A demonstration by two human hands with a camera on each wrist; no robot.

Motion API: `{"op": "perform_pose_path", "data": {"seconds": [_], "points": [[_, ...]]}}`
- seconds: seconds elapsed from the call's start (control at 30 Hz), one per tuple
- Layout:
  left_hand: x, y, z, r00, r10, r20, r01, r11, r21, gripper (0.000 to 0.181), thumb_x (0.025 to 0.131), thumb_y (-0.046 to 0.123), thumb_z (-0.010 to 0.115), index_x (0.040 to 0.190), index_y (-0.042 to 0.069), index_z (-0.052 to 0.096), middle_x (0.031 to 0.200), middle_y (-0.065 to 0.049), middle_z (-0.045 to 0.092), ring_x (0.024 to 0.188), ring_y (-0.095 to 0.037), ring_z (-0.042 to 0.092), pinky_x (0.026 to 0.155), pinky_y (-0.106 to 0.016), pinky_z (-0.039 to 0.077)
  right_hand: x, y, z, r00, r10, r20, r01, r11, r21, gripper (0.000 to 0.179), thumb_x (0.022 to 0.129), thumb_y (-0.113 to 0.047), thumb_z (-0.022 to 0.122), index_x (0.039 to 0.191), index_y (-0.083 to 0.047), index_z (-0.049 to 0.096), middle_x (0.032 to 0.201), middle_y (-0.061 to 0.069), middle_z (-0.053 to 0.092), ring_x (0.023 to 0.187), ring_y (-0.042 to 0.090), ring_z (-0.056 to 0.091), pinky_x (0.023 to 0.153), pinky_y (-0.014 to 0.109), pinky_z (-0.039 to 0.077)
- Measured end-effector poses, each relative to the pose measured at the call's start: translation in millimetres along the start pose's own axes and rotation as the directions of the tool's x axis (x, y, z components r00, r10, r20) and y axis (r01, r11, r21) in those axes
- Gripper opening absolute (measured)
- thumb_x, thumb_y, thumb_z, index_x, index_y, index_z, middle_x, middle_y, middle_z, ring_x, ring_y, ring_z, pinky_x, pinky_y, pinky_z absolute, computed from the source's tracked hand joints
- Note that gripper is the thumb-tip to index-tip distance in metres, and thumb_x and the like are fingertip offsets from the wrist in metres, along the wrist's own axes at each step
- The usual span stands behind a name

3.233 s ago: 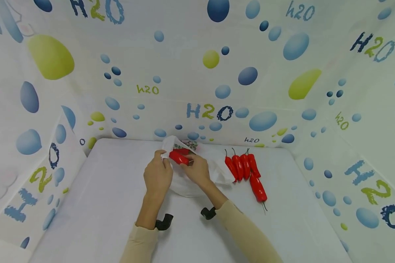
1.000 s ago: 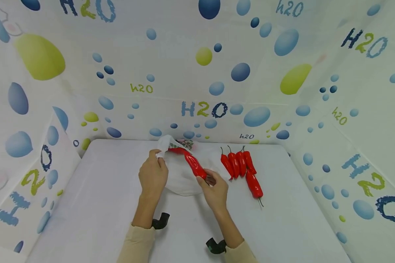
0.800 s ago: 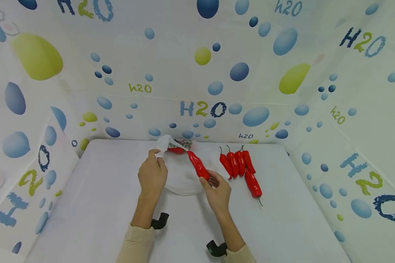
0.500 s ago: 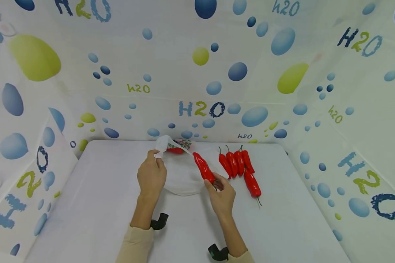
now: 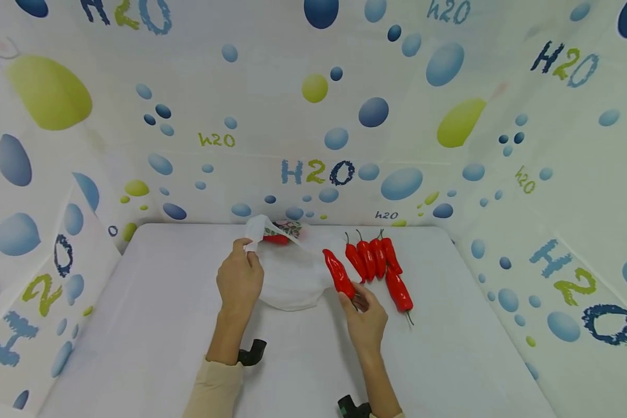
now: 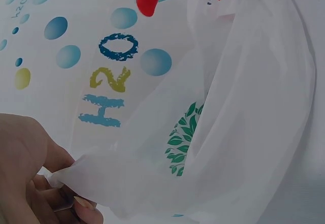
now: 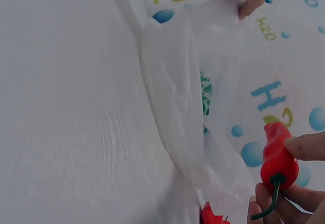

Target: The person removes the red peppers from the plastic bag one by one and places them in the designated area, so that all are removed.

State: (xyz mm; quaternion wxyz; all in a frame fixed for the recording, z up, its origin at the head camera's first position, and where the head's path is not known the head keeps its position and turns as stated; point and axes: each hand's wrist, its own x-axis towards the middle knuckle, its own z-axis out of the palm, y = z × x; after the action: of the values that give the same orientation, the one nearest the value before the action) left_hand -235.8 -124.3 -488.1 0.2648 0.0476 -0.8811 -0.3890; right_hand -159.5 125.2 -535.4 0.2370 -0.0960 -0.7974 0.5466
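At the white bag (image 5: 292, 287), the left hand (image 5: 240, 277) is pinching an edge, seemingly propping it open; outside it, the right hand (image 5: 367, 323) is pinching a pepper (image 5: 337, 271).

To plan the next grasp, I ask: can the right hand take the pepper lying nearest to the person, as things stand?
Probably not yet: the right hand holds another pepper, though the way to the nearest lying pepper looks free.
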Motion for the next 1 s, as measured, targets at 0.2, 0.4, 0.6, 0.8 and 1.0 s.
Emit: {"op": "perform_pose_path", "data": {"seconds": [0.2,0.4,0.6,0.8,1.0], "points": [[-0.4,-0.8,-0.8,1.000,-0.005,0.012,0.005,1.000,0.004,0.031,0.101,0.010,0.050,0.127,-0.001,0.063,0.079,-0.023,0.070,0.056,-0.035,0.059,0.048,-0.048,0.046,-2.7,8,-13,0.998,0.022,-0.061,-0.023,1.000,-0.015,0.044,0.090,-0.023,0.084,0.128,-0.005,0.073,0.118,0.008,0.076,0.097,0.025,0.072,0.082,0.023,0.057],[0.7,-1.8,-1.1,1.000,-0.008,0.019,0.008,1.000,0.006,0.031,0.102,0.011,0.050,0.128,-0.001,0.062,0.087,-0.026,0.073,0.063,-0.039,0.065,0.051,-0.051,0.050,-3.4,14,-25,0.993,0.047,-0.112,-0.056,0.996,-0.073,0.042,0.089,-0.024,0.084,0.126,-0.007,0.073,0.116,0.008,0.076,0.096,0.025,0.072,0.081,0.020,0.057],[0.2,-2.1,-0.7,1.000,-0.003,0.022,0.002,1.000,0.005,0.031,0.103,0.011,0.050,0.128,-0.002,0.062,0.088,-0.027,0.073,0.063,-0.040,0.065,0.051,-0.051,0.050,-3.2,19,-35,0.989,0.045,-0.143,-0.060,0.993,-0.098,0.043,0.091,-0.023,0.083,0.128,-0.005,0.072,0.114,0.011,0.076,0.096,0.025,0.070,0.079,0.013,0.052],[0.0,-1.1,-0.6,1.000,0.002,0.020,-0.002,1.000,0.004,0.031,0.103,0.011,0.051,0.128,-0.002,0.062,0.090,-0.027,0.073,0.065,-0.041,0.066,0.052,-0.053,0.051,-1.2,32,-45,0.985,0.046,-0.168,-0.066,0.991,-0.113,0.044,0.091,-0.022,0.083,0.129,-0.002,0.071,0.117,0.013,0.075,0.098,0.028,0.071,0.079,0.008,0.049],[0.3,-1.3,-0.5,1.000,0.006,0.012,-0.006,1.000,-0.001,0.031,0.102,0.011,0.050,0.127,-0.003,0.063,0.089,-0.027,0.073,0.062,-0.040,0.064,0.051,-0.053,0.050,-0.5,44,-53,0.980,0.044,-0.195,-0.070,0.989,-0.131,0.044,0.091,-0.023,0.083,0.128,-0.001,0.072,0.116,0.015,0.075,0.096,0.030,0.072,0.077,0.006,0.048]]}}
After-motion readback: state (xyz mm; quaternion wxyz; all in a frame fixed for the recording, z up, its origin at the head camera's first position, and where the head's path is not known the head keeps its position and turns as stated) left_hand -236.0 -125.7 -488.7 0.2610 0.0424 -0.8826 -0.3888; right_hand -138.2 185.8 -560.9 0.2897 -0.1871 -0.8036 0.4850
